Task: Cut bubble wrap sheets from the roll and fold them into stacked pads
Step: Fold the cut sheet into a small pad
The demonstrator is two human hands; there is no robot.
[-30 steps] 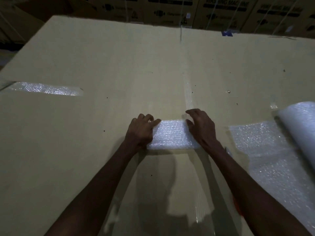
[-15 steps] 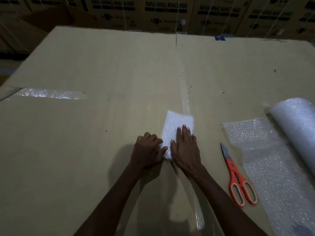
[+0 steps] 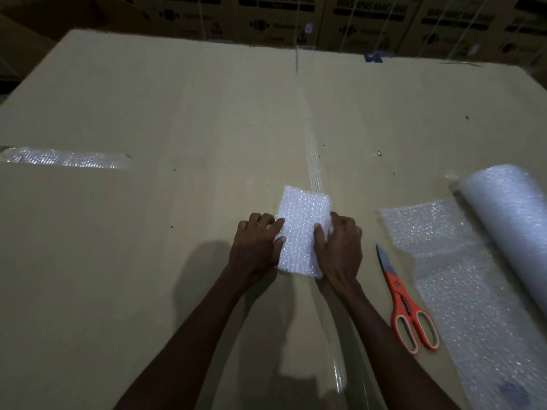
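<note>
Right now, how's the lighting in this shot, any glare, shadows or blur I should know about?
Head view: dim overall, light strongest mid-frame; the folded pad glares white; arm shadows fall toward the near edge of the cardboard surface; the strip of tape at left glints; wide-angle bending curves the far edge; the boxes behind are dark and soft.

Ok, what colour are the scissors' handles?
Orange, with pale lining inside the finger loops; the scissors lie on the cardboard, seen in the head view.
</note>
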